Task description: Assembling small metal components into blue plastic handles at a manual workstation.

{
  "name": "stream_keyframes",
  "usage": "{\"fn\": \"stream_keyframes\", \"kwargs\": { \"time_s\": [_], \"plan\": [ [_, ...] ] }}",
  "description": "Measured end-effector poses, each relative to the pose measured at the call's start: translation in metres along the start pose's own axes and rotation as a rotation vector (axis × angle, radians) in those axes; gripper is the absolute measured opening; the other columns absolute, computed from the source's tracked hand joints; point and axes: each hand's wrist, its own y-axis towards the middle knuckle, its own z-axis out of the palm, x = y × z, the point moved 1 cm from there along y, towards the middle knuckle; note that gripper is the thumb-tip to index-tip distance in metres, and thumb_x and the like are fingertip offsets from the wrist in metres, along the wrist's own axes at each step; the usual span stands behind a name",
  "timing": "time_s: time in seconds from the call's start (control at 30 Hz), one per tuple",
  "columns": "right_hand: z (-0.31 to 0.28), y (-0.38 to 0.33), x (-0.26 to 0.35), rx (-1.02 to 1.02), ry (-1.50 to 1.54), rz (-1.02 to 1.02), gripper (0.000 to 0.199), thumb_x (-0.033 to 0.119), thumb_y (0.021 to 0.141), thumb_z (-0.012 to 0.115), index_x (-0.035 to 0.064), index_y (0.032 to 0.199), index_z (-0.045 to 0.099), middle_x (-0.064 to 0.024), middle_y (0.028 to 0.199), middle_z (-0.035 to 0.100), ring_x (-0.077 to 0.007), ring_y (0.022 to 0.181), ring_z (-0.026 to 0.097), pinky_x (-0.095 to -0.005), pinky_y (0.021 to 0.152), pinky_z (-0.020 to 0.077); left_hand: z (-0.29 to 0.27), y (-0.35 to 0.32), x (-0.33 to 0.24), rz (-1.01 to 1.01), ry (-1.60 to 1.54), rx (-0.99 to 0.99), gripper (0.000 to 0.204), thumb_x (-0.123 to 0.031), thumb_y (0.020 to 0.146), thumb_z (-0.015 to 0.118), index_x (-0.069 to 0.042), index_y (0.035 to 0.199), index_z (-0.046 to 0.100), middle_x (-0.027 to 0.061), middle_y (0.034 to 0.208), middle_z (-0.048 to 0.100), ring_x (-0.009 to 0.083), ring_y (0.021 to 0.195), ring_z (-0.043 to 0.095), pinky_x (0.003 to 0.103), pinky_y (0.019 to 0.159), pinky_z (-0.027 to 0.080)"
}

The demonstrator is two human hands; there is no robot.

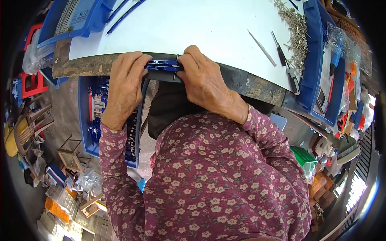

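At the near table edge, both my hands hold a shiny dark blue slim strip-like piece (163, 65), made of two narrow bars lying side by side. My left hand (125, 86) closes its fingers around the left end. The fingers of my right hand (205, 82) are pinched at the right end. A thin metal pin (177, 58) stands crosswise there, beside the right fingertips. Dark padding (235, 78) covers the table edge under the piece. What the fingertips cover is hidden.
A white-topped table (193, 28) carries a heap of metal pins (295, 30), a screwdriver (278, 47), a pointed metal tool (262, 48), a cutter knife (293, 80) and long blue strips (125, 16). Blue bins stand left (82, 20) and right (315, 60); another blue crate (84, 116) sits below.
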Motion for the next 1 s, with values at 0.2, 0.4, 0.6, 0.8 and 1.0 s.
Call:
{"fn": "stream_keyframes", "kwargs": {
  "time_s": [0.2,0.4,0.6,0.8,1.0],
  "plan": [
    [0.000,0.004,-0.003,-0.019,0.105,-0.023,0.031,-0.010,0.063,0.063,-0.0026,0.090,0.049,-0.0135,0.087,0.046,-0.0288,0.068,0.052,-0.0350,0.054,0.0421,-0.012,-0.006,-0.005,-0.159,-0.195,0.094,0.024,0.003,0.074,0.053,0.000,0.098,0.053,0.0133,0.088,0.052,0.0303,0.080,0.051,0.035,0.070,0.041],
    [-0.001,-0.004,-0.012,-0.067,0.232,-0.015,0.028,-0.010,0.069,0.061,-0.0027,0.094,0.051,-0.0112,0.090,0.047,-0.0208,0.065,0.052,-0.0311,0.053,0.0422,-0.009,-0.021,-0.019,-0.670,-0.734,0.308,0.015,-0.002,0.078,0.052,0.001,0.093,0.051,0.0052,0.067,0.054,0.0102,0.055,0.048,0.024,0.052,0.038],
    [-0.018,-0.010,-0.015,-0.123,0.140,0.004,0.025,-0.008,0.072,0.059,-0.0013,0.095,0.053,-0.0093,0.090,0.048,-0.0164,0.065,0.052,-0.0265,0.054,0.0421,0.021,-0.030,-0.045,-0.686,-1.237,0.161,0.015,-0.010,0.083,0.053,0.001,0.093,0.048,0.0076,0.075,0.058,0.0090,0.055,0.051,0.019,0.054,0.040],
    [-0.044,-0.010,-0.025,-0.147,0.267,0.147,0.023,0.000,0.079,0.057,0.0013,0.102,0.059,-0.0034,0.085,0.056,-0.0094,0.071,0.053,-0.0211,0.060,0.0444,0.040,-0.012,-0.063,-0.593,-1.329,0.077,0.015,-0.008,0.084,0.052,0.001,0.094,0.048,0.0087,0.077,0.059,0.0106,0.059,0.054,0.020,0.057,0.041],
    [-0.062,-0.015,-0.019,-0.311,0.736,0.435,0.024,0.007,0.086,0.049,0.0022,0.107,0.059,-0.0010,0.075,0.059,-0.0057,0.062,0.051,-0.0195,0.058,0.0432,0.050,0.009,-0.082,-0.494,-1.395,0.031,0.016,-0.012,0.086,0.052,0.001,0.095,0.048,0.0091,0.079,0.059,0.0103,0.062,0.055,0.020,0.059,0.041]
  ]
}}
